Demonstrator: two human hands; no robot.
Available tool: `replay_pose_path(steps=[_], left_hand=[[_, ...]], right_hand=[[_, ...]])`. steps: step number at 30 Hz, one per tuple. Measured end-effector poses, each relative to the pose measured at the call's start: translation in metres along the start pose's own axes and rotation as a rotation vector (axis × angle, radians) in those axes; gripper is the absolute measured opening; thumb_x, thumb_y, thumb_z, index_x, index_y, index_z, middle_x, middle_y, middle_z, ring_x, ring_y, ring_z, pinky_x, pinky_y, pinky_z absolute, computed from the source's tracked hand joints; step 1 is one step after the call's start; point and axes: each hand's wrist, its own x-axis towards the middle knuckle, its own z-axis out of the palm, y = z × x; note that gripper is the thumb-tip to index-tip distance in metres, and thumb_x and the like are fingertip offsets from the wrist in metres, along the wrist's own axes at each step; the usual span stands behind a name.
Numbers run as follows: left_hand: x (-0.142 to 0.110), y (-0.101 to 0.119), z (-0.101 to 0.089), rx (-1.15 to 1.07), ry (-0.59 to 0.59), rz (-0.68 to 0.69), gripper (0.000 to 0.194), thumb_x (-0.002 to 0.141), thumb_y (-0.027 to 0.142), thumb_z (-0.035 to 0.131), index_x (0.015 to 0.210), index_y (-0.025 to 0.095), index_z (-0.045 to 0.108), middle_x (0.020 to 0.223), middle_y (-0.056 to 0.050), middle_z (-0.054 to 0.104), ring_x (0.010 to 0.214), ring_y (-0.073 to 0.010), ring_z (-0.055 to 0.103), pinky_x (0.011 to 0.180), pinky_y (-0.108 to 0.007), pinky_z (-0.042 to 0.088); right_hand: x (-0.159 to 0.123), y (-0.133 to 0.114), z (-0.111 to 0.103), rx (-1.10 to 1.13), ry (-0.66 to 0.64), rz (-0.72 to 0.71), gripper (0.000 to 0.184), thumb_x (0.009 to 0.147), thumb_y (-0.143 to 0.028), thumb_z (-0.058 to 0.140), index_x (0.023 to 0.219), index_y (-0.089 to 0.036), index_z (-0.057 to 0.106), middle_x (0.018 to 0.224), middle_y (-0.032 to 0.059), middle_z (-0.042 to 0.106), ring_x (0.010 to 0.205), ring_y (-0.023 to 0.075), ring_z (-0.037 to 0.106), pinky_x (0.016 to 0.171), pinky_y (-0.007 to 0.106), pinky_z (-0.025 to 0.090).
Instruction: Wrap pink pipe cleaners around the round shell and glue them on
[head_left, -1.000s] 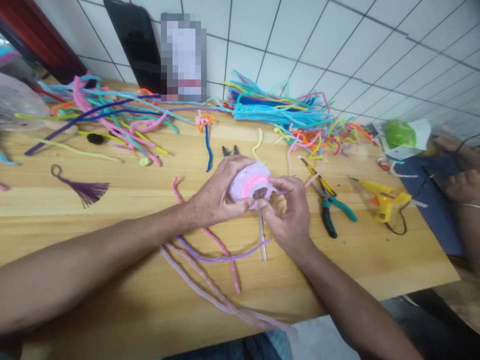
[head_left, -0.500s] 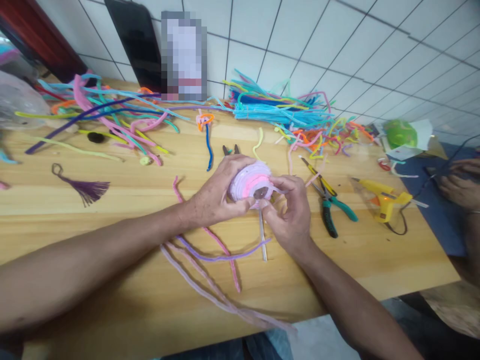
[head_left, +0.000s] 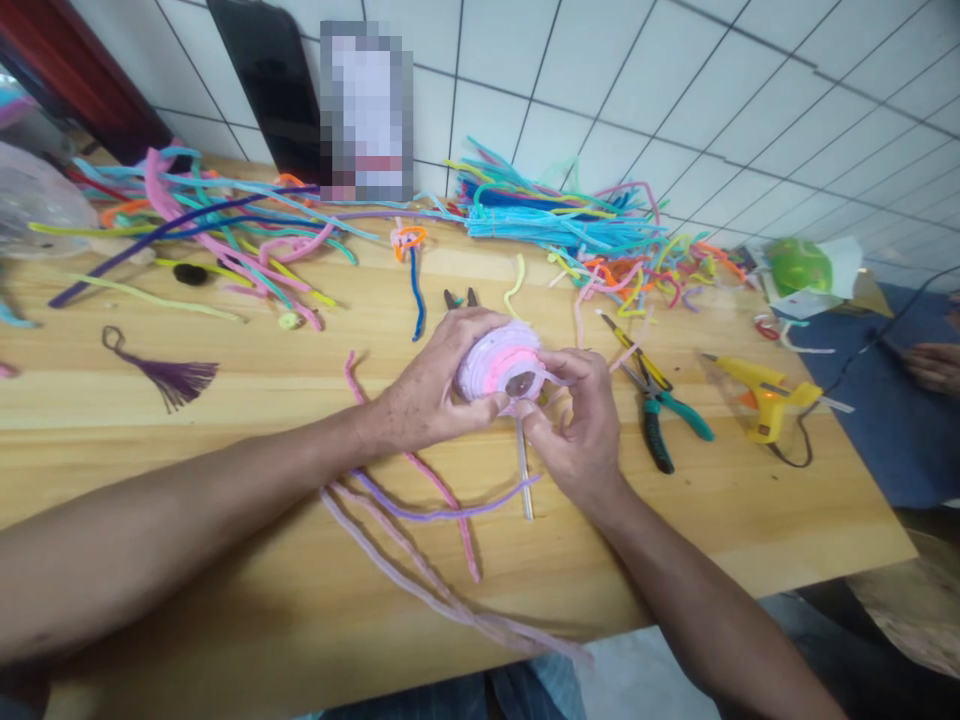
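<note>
My left hand is wrapped round a coiled ball of pink and lilac pipe cleaners, held just above the wooden table. My right hand pinches the loose lilac end of the coil at its right side, fingers closed. A thin metal rod sticks down out of the coil toward me. Loose pink and purple pipe cleaners trail on the table below my hands.
Piles of coloured pipe cleaners lie along the tiled wall. Green-handled pliers, a yellow glue gun and a purple tassel lie on the table. Another person's hand rests on a blue mat at far right.
My hands and the coil have hardly moved. The other person's hands at the far right have drawn back toward the edge of view.
</note>
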Motion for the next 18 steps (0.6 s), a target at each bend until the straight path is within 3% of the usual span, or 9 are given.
replay_pose_path(steps=[18], left_hand=[[-0.0006,-0.0006,0.0009,0.028,0.003,0.007,0.069,0.091,0.04,0.072,0.152,0.024,0.044,0.147,-0.015,0.056,0.141,-0.0332,0.051,0.121,-0.057,0.044]], right_hand=[[-0.002,-0.0002,0.0041,0.057,0.01,0.107,0.048,0.081,-0.016,0.073,0.126,-0.029,0.06,0.119,0.0055,0.063,0.113,0.0253,0.066,0.101,0.049,0.058]])
